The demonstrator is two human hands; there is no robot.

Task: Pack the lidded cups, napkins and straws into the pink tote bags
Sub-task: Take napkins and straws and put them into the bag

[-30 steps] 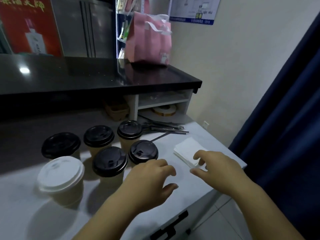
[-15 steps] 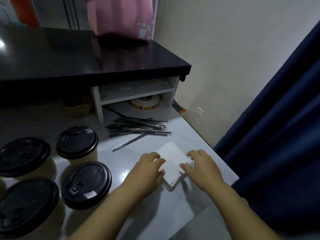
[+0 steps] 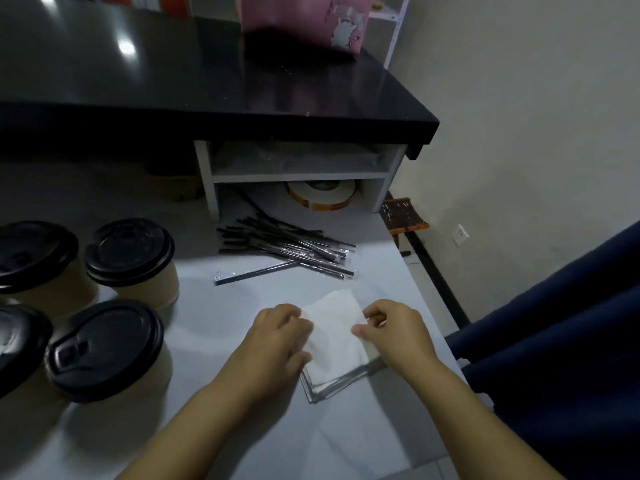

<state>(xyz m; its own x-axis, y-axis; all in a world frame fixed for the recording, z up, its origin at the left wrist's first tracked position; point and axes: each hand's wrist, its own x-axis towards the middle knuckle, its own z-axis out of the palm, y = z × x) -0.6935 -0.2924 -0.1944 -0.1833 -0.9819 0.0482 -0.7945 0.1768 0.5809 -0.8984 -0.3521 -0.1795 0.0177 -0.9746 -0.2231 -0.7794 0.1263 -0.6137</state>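
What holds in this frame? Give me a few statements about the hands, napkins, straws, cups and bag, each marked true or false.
1. The left hand and the right hand both touch the napkins. True.
2. The straws are inside the pink bag. False: they lie in a pile on the white counter, behind the napkins.
3. The pink bag stands on the black counter. True.
4. The cups have white lids. False: every lid in view is black.
5. The right hand holds a straw. False: it pinches the right edge of the napkins.
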